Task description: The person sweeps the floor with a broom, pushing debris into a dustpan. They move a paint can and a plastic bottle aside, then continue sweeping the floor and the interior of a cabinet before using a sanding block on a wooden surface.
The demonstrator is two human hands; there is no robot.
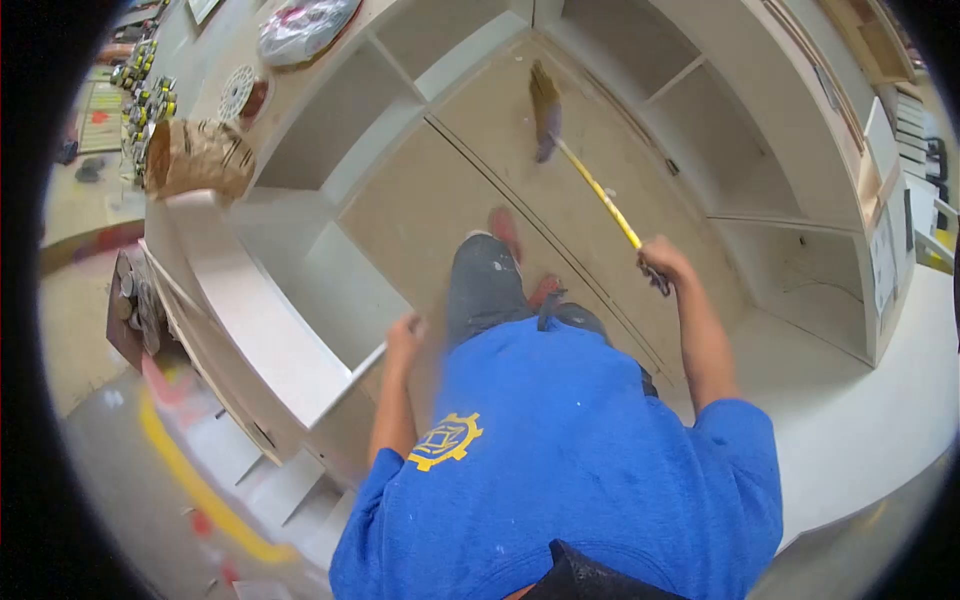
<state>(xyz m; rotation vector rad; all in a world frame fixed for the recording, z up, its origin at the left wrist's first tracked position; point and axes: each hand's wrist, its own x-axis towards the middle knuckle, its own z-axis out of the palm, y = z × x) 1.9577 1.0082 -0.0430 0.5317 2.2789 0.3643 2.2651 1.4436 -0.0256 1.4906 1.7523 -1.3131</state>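
Observation:
My right hand [662, 263] is wrapped round the end of a yellow broom handle [612, 208]; something dark shows just below its fingers. The broom's dark purple and brown bristles [545, 112] rest on the beige floor panel [440, 165], beyond my feet. My left hand [405, 332] hangs low on the left, beside the corner of a white cabinet edge [365, 365]. Its fingers are slightly blurred and curled, and whether they touch the edge or hold anything cannot be made out.
Curved shelving [720, 130] surrounds the floor panel. On its left top lie a crumpled brown paper bag [200, 160], a perforated disc [238, 94] and a plastic-wrapped round item [305, 28]. A white counter [850, 440] curves along the right.

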